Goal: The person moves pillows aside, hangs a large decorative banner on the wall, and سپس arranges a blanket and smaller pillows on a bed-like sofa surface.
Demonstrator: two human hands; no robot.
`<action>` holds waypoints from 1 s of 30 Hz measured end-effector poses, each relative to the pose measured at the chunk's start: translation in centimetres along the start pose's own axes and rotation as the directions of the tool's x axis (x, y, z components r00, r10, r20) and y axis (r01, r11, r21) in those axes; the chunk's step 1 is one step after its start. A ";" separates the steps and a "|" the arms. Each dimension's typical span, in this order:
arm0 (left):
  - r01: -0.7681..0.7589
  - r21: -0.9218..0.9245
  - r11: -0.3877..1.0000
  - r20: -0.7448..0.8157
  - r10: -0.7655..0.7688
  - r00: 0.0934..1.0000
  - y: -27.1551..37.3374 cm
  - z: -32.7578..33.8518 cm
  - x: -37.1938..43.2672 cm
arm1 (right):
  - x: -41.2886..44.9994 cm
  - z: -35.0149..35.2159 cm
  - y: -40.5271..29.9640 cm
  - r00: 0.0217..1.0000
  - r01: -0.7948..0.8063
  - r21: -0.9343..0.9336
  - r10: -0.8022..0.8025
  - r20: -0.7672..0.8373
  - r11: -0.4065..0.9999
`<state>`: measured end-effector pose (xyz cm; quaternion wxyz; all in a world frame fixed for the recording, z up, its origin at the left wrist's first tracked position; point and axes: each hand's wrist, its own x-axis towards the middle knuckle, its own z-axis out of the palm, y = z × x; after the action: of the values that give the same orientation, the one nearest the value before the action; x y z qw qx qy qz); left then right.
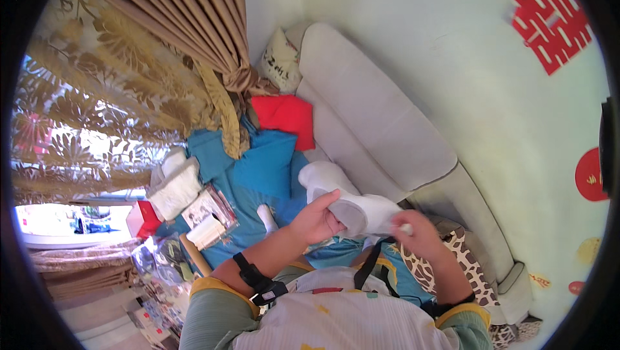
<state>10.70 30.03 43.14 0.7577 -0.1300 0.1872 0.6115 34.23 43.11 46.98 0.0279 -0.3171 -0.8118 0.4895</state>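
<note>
A soft white stuffed item (pixel 373 207), perhaps a plush toy or shaped pillow, lies across both hands in front of my chest. One side bears a grey oval patch (pixel 348 215). My left hand (pixel 319 219) holds it at the grey side, thumb raised and fingers curled beneath. At the other end, my right hand (pixel 417 234) pinches a small whitish part; it is slightly blurred, and I cannot tell whether that part belongs to the item. A black strap (pixel 370 263) hangs just below the item, over my lap.
A grey sofa (pixel 368 108) runs along the wall. Blue cushions (pixel 266 163) and a red cushion (pixel 290 117) lie beyond the hands. Left are a white basket (pixel 175 190), books (pixel 208 209) and a red box (pixel 144 220). A giraffe-print cushion (pixel 455 263) sits right.
</note>
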 end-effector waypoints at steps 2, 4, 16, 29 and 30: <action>-0.016 0.044 0.999 -0.025 0.017 1.000 -1.2 0.4 -0.7 | 2.1 2.7 -1.5 0.981 0.166 0.148 -0.178 0.073 0.975; 0.006 0.108 0.994 0.030 -0.009 0.999 -1.9 2.2 -1.3 | 2.7 4.7 -3.1 0.989 0.144 0.120 -0.137 -0.064 0.982; -0.523 0.214 0.825 -0.157 0.558 0.815 4.7 1.7 -5.5 | 4.9 0.8 -4.5 0.820 0.552 0.006 -0.544 0.180 0.834; -0.209 0.978 -0.029 0.123 0.884 0.450 14.0 8.1 18.2 | 8.3 -10.4 6.6 0.677 -0.043 -0.210 -0.126 -0.725 0.977; -0.167 0.981 -0.100 0.178 0.807 0.563 13.3 9.2 22.5 | 9.9 -11.3 9.5 0.640 -0.145 -0.241 -0.095 -0.762 0.960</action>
<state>2.92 56.60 41.87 0.2646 0.3141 0.7446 0.5262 34.99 60.33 42.53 0.3174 -0.5067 -0.7790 0.1890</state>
